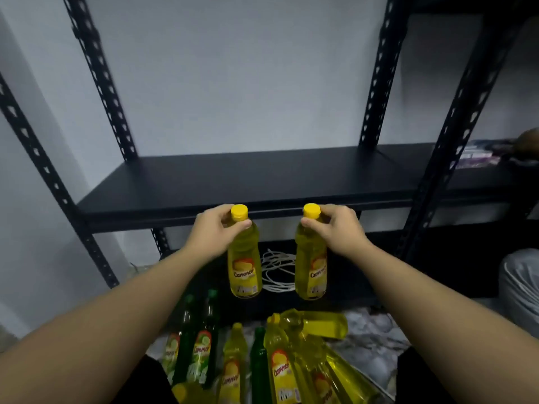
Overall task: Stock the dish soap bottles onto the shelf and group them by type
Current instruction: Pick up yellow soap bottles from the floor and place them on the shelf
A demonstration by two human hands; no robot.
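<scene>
1. The black metal shelf (248, 176) fills the upper middle of the view, its board bare of bottles where it shows, with slotted uprights rising at both sides. A neighbouring rack on the right carries some blurred packages.
2. On the floor below, a heap of bottles (291, 360) waits: yellow ones, some lying on their sides, and at least three dark green bottles (201, 339) standing or leaning at the left. A coil of white cord (275, 271) lies under the shelf.
3. The left hand (215, 231) holds one yellow bottle (243, 263) by the neck, fingers and thumb curled tight round it just under the yellow cap.
4. The right hand (335, 228) grips a second yellow bottle (310, 263) the same way, thumb and fingers clamped at the neck.
5. Both bottles hang upright in the air, caps level with the shelf's front edge, bases well below it and apart from each other.
6. Judged step: carrying the first pair of yellow bottles up to the shelf; stocking has barely begun.
7. The next move likely calls for lifting both until their bases pass the front lip, then setting them side by side at one end, leaving room for the green type.
</scene>
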